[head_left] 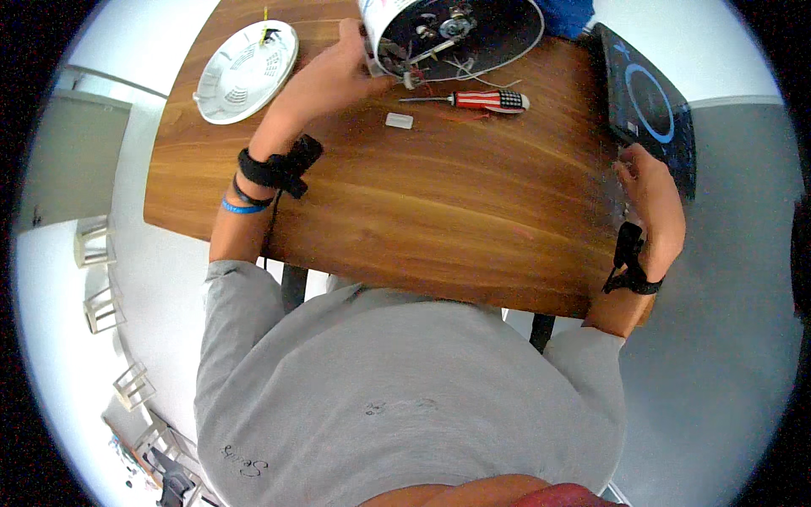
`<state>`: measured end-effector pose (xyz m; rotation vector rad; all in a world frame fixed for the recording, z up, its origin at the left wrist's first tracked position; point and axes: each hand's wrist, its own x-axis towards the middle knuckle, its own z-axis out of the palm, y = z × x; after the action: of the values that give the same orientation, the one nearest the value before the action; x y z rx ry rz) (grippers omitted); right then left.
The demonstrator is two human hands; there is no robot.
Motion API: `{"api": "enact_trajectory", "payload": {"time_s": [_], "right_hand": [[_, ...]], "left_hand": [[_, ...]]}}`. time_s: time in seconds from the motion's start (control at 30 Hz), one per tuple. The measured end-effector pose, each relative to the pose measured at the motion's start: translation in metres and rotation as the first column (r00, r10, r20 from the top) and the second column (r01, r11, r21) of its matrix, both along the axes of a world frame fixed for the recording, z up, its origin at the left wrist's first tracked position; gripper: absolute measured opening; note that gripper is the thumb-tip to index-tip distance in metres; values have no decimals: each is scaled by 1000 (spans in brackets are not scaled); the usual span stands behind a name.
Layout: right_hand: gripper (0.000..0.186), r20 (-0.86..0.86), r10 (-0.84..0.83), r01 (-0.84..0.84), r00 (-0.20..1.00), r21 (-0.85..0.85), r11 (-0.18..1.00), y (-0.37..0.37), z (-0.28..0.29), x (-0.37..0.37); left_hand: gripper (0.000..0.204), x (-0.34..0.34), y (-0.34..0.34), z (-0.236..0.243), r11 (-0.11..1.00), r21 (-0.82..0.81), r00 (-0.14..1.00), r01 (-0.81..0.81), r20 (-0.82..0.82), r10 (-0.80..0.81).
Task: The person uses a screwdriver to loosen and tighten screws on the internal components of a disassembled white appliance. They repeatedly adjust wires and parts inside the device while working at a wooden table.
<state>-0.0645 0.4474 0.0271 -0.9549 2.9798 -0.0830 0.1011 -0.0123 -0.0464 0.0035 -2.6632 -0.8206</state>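
A white round appliance housing lies on its side at the far middle of the table, its open end toward me. Wires and metal parts show inside its dark interior. My left hand is at its left side, fingers along the outer wall and thumb by the rim, gripping it. Below the opening lies a screwdriver with a red, white and dark handle, its shaft pointing left. Near the shaft's tip is a small whitish rectangular piece. My right hand is at the table's right side with curled fingers; what they hold is unclear.
A white vented round cover lies at the far left, with a yellow strip at its far edge. A black panel with a blue ring stands at the far right, beyond my right hand. Blue cloth shows behind the housing.
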Motion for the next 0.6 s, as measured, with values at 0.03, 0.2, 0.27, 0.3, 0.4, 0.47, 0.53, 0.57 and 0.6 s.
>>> {"api": "enact_trajectory", "payload": {"time_s": [0.03,0.2,0.27,0.3,0.4,0.47,0.53,0.57,0.6], "right_hand": [[28,4,104,-104,995,-18,994,-7,-3,-2],[35,10,498,-492,867,-145,859,-64,-29,-11],[41,98,486,-480,869,-77,874,-100,-35,-4],[44,142,478,-477,867,-44,878,-115,-37,2],[50,102,479,-479,872,-31,877,-141,-38,13],[55,4,526,-524,850,-85,848,-148,-43,11],[58,-68,556,-560,829,-121,820,-153,-51,7],[60,-91,565,-573,820,-131,809,-154,-57,3],[62,-114,574,-585,811,-141,798,-156,-61,0]], "left_hand": [[64,0,7,1,1000,16,999,0,-35,1],[69,-4,2,-1,999,51,999,14,35,-16],[69,-5,-1,-5,999,36,999,26,32,-28],[69,-4,-3,-6,999,28,999,30,32,-31],[67,2,6,5,991,137,995,2,96,-16],[64,3,10,6,987,157,994,-14,107,-3],[61,2,10,3,981,193,998,0,59,-12],[60,1,10,-1,977,211,999,8,35,-16],[58,0,8,-7,980,201,1000,4,9,-6]]}}
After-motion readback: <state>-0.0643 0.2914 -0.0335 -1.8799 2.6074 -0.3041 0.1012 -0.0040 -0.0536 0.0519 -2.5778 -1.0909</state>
